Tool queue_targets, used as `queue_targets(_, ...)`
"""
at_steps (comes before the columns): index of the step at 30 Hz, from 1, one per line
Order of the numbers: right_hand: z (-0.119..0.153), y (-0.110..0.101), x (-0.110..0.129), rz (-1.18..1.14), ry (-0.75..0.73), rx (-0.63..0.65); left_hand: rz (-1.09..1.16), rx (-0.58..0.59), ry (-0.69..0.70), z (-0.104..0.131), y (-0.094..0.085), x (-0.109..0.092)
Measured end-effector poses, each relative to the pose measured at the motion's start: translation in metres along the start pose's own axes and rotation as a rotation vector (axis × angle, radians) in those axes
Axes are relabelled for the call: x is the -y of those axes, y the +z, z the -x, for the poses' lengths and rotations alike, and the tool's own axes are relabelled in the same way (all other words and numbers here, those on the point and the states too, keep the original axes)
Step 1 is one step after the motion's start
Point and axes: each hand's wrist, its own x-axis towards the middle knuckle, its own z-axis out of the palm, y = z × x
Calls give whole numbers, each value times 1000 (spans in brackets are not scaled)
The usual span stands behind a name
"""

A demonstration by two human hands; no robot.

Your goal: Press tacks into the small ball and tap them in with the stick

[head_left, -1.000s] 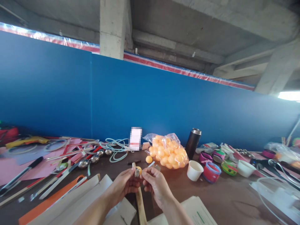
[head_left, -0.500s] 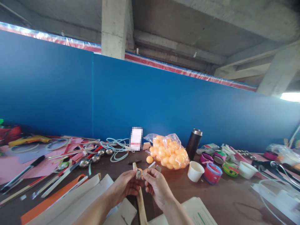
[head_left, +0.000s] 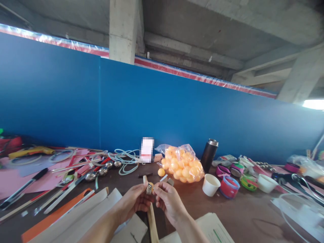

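In the middle, low over the table, both hands meet at a small shiny silver ball [head_left: 149, 189], which looks like a jingle bell. Something orange shows at its upper edge; I cannot make out what. My left hand [head_left: 138, 200] is closed on the ball from the left, with a pale, stubby piece [head_left: 145, 179] standing up by its fingertips. From the right, my right hand [head_left: 168, 199] pinches at the ball's edge, its fingers curled; whether a small part is between them is hidden. Below the hands runs a wooden strip [head_left: 153, 224].
Behind the hands lie a loose orange ball [head_left: 161, 172] and a clear bag of orange balls [head_left: 183, 165]. A black flask [head_left: 209, 156] and a white paper cup [head_left: 211, 185] stand to the right. Leftward are silver balls [head_left: 91, 175], pale tubing [head_left: 126, 157] and a pen [head_left: 24, 187].
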Motion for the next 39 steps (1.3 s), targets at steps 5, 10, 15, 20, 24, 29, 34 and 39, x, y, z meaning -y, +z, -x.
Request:
queue_targets(5, 0, 0, 1, 12, 0, -2, 2, -5, -2, 0, -1, 0)
queue_targets(10, -1, -1, 1, 4, -1, 5, -6, -7, 2, 2, 0, 0)
queue_targets(15, 1, 1, 2, 4, 11, -4, -8, -20, 4, 3, 2, -1)
queue_targets(20, 2, 3, 2, 37, 13, -28, -14, -25, 20, 2, 1, 0)
queue_targets(24, 1, 2, 0, 43, 27, -21, -27, -16, 22, 2, 1, 1)
queue_targets(29, 1, -1, -3, 84, 40, -22, -55, -12, 22, 4, 4, -1)
queue_targets(34, 0, -1, -5, 150, 77, -38, -72, -10, 14, 5, 6, -2)
queue_targets(39, -1, 3, -2, 166, 30, -41, -18, -15, 0, 2, 3, 2)
